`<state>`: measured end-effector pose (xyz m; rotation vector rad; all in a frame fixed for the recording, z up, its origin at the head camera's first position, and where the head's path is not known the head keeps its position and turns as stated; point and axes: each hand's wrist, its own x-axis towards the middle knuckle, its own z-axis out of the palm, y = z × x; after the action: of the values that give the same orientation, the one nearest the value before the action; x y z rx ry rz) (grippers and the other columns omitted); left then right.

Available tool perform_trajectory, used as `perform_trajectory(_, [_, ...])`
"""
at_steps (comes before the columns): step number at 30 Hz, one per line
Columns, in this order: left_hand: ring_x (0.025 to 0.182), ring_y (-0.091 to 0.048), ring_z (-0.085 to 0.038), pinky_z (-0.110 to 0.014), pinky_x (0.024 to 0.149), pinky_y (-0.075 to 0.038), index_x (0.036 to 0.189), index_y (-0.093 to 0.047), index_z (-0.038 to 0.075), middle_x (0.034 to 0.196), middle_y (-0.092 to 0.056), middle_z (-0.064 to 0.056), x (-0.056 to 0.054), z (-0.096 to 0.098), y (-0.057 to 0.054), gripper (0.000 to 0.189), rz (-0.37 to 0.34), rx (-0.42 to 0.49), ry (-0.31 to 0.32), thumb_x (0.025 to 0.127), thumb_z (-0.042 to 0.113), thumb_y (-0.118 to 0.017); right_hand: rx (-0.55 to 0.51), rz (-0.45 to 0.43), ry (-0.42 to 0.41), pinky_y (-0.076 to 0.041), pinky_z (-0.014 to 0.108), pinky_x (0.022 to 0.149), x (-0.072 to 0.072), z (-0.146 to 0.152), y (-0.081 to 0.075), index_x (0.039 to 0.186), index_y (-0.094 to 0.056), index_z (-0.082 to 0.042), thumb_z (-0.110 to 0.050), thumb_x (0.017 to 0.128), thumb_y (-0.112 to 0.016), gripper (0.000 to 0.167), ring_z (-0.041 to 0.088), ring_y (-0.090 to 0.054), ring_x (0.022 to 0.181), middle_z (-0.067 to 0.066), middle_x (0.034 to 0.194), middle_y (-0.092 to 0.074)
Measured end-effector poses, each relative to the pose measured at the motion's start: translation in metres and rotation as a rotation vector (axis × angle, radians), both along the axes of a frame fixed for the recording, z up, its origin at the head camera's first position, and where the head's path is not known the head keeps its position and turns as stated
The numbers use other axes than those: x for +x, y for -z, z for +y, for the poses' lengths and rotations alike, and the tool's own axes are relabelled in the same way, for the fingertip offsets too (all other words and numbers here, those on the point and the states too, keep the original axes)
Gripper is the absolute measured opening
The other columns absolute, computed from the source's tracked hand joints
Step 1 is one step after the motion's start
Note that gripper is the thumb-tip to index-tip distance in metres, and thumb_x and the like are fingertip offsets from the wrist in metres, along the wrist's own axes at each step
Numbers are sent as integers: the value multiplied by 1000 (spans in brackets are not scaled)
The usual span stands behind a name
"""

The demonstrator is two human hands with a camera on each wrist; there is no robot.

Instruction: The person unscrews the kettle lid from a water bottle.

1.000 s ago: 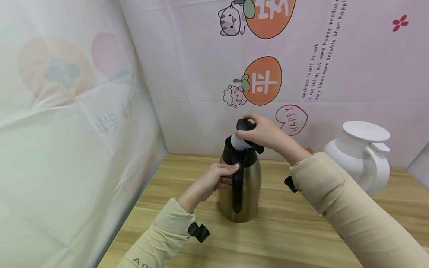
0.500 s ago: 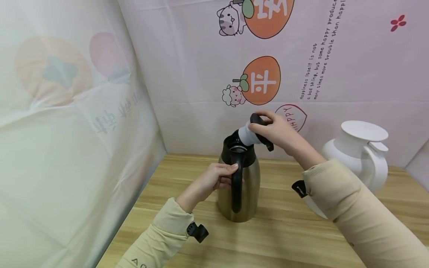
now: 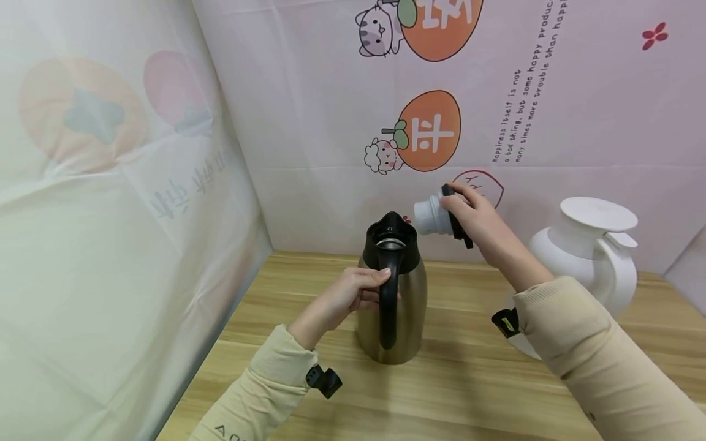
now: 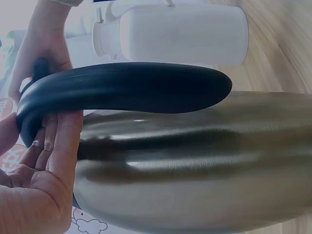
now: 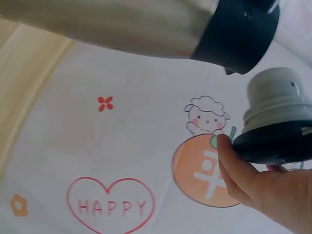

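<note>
A steel thermos jug (image 3: pixel 410 306) with a black collar and black handle stands upright on the table, its mouth uncovered. My left hand (image 3: pixel 361 289) grips the upper part of that handle, thumb on top; the left wrist view shows its fingers under the handle (image 4: pixel 131 87). To the right of the mouth, my right hand (image 3: pixel 477 214) holds the jug's lid (image 3: pixel 432 215) in the air by its black top. The lid is tipped sideways, its pale grey plug pointing left at the jug. In the right wrist view, the plug (image 5: pixel 275 92) is just off the black collar (image 5: pixel 239 36).
A white jug (image 3: pixel 579 257) with a flat round lid and a side handle stands at the right, partly behind the right forearm. The wooden table (image 3: pixel 309 275) meets a printed cloth backdrop (image 3: pixel 309 208) behind, and a cloth wall (image 3: pixel 110 275) rises on the left.
My right hand has drawn the lid out of the jug's mouth and moved it to the right, tilting it onto its side. The left hand and the steel jug have kept their place.
</note>
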<state>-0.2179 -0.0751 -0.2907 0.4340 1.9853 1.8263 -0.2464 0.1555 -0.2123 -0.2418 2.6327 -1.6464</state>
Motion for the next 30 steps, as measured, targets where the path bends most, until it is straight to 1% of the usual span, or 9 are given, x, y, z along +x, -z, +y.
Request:
perform_trajectory(2, [75, -66, -5, -30, 85, -56, 115, -59, -12, 106, -71, -19, 0, 0, 0, 43, 0, 0, 6, 98, 26, -48, -46, -21, 16, -38, 35, 89, -1, 5, 6, 155, -13, -21, -46, 98, -30, 64, 33, -37, 123, 17, 154, -23])
perform_trajectory(4, [75, -66, -5, -31, 87, -56, 116, -59, -12, 109, -70, -22, 0, -1, 0, 44, 9, -6, 17, 98, 27, -47, -94, -37, 39, -40, 31, 85, -3, 9, 14, 150, -25, -20, -46, 98, -29, 59, 28, -39, 115, 16, 145, -31])
perform_trajectory(7, [76, -66, -4, -32, 89, -55, 118, -58, -13, 114, -66, -26, 0, -1, -1, 45, 16, -11, 25, 99, 27, -47, -156, -61, 66, -43, 25, 78, -6, 16, 25, 130, -41, -19, -44, 97, -30, 42, 19, -42, 101, 9, 125, -39])
perform_trajectory(9, [76, -66, -4, -32, 89, -55, 119, -57, -13, 116, -65, -28, 0, -1, -1, 46, 16, -15, 25, 99, 27, -47, -194, -85, 89, -45, 21, 74, -7, 19, 33, 119, -41, -17, -43, 97, -30, 36, 15, -43, 93, 4, 113, -39])
perform_trajectory(10, [76, -66, -4, -32, 89, -55, 119, -57, -13, 117, -64, -29, 0, -1, -1, 46, 15, -16, 24, 98, 27, -47, -210, -106, 98, -45, 20, 73, -7, 20, 36, 119, -40, -17, -43, 97, -31, 36, 14, -44, 91, 3, 111, -39])
perform_trajectory(14, [77, -66, -4, -32, 89, -55, 119, -57, -13, 116, -65, -28, -1, 0, -1, 46, 10, -13, 23, 98, 27, -48, -358, -232, 116, -47, 17, 75, -7, 25, 53, 122, -37, -16, -45, 95, -34, 39, 8, -50, 89, 0, 110, -40])
perform_trajectory(17, [77, -67, -5, -32, 89, -55, 118, -57, -14, 114, -67, -26, -2, -1, 0, 47, 12, -9, 29, 99, 28, -48, -506, -299, 94, -51, 18, 78, -7, 29, 69, 114, -37, -21, -44, 95, -37, 31, 6, -54, 86, 0, 111, -40])
perform_trajectory(22, [78, -67, -5, -33, 90, -55, 118, -58, -13, 112, -68, -23, -2, -1, 0, 47, 6, -14, 29, 99, 29, -48, -661, -312, 44, -56, 27, 85, -6, 31, 90, 116, -38, -22, -40, 97, -35, 26, 11, -50, 97, 0, 116, -36])
perform_trajectory(30, [76, -66, -4, -30, 87, -56, 119, -58, -12, 113, -68, -24, -1, -1, -1, 47, -1, -20, 12, 98, 28, -48, -727, -322, -3, -55, 29, 88, -7, 30, 116, 115, -37, -22, -45, 100, -34, 28, 11, -54, 96, 3, 116, -35])
